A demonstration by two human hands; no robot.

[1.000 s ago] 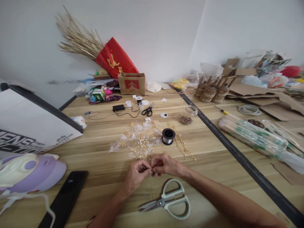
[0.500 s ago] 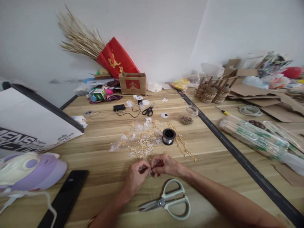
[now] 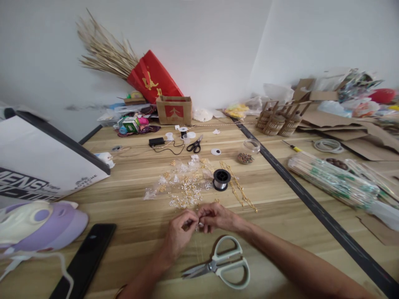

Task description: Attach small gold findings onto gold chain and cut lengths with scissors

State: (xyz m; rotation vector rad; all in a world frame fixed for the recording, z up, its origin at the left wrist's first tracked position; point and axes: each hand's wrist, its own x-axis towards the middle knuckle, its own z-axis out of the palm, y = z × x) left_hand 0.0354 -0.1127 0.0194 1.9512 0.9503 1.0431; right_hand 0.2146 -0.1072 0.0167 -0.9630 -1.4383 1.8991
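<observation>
My left hand [image 3: 181, 230] and my right hand [image 3: 216, 216] meet fingertip to fingertip above the wooden table, both closed in a pinch. Between them hang small clear beads [image 3: 198, 226] on a thin, nearly invisible thread, whose strands drop toward the scissors. Which fingers grip which part is too small to tell. Just in front of me lie the scissors [image 3: 220, 263] with pale green handles, blades pointing left. Beyond my fingers spreads a pile of clear and gold beads [image 3: 187, 193]. A black spool of clear line [image 3: 221, 180] stands beside it, next to a gold chain [image 3: 238, 187].
A black phone [image 3: 89, 253] and a purple-white device [image 3: 46, 222] with a cable lie left, below a white box [image 3: 43, 158]. Farther back are small black scissors [image 3: 195, 144] and a jar of beads [image 3: 247, 151]. Wrapped sticks [image 3: 333, 178] lie right of a dark strip.
Both hands stay almost in place. The right fingers have shifted slightly around the small beads, which show a little more clearly between the hands.
</observation>
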